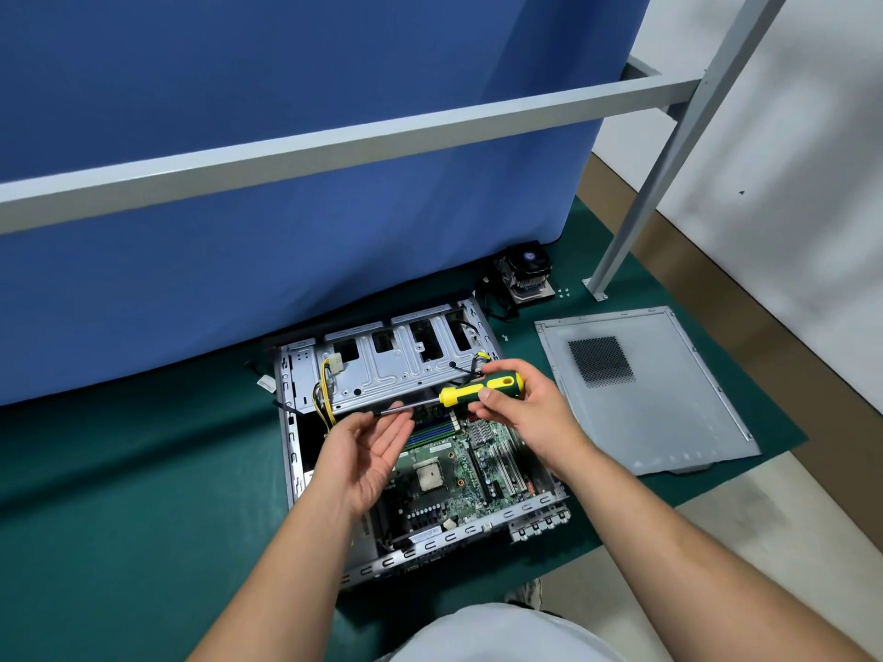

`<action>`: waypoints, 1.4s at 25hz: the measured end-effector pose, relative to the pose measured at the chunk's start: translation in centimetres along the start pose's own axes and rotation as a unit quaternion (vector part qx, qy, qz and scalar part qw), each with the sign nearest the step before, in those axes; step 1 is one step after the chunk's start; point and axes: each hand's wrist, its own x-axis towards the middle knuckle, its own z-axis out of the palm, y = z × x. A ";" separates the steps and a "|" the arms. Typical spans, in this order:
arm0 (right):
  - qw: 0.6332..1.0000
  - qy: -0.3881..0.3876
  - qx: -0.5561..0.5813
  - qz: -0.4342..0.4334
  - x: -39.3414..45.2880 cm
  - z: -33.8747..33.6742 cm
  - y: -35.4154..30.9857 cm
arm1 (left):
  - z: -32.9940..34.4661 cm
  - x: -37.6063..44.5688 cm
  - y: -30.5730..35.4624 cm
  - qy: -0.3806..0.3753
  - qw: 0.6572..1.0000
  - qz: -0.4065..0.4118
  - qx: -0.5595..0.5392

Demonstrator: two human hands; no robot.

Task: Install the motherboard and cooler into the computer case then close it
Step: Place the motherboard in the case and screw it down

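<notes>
A: Item: motherboard point(458, 465)?
B: Seated in case point(306, 475), cooler point(525, 274) apart on desk.
A: Grips?
B: Right hand point(521, 413) grasps screwdriver point(478, 389); left hand point(368, 451) released, palm up, steadying shaft tip (probably loading a screw).

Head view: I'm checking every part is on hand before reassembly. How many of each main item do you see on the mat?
Computer case: 1
Motherboard, lying in the case: 1
Cooler, on the mat: 1
Side panel, off the case: 1
Screwdriver, in the right hand: 1
Total: 5
The small screws near the cooler are too tiny to count.
</notes>
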 end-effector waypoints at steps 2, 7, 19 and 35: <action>1.000 0.020 0.007 -0.006 0.0 0.3 0.1 | -0.1 -0.1 0.0 -0.007 1.000 -0.003 0.001; 0.995 0.089 0.044 0.017 -0.5 0.7 1.1 | -0.9 0.0 -0.2 -0.003 0.998 0.011 0.057; 0.985 0.138 0.097 0.035 -0.9 -1.5 3.4 | -4.2 -1.0 0.4 -0.036 0.848 0.159 0.505; 0.993 0.108 -0.011 0.035 -0.3 -3.4 2.3 | -9.0 -2.0 1.9 -0.218 0.478 0.338 0.781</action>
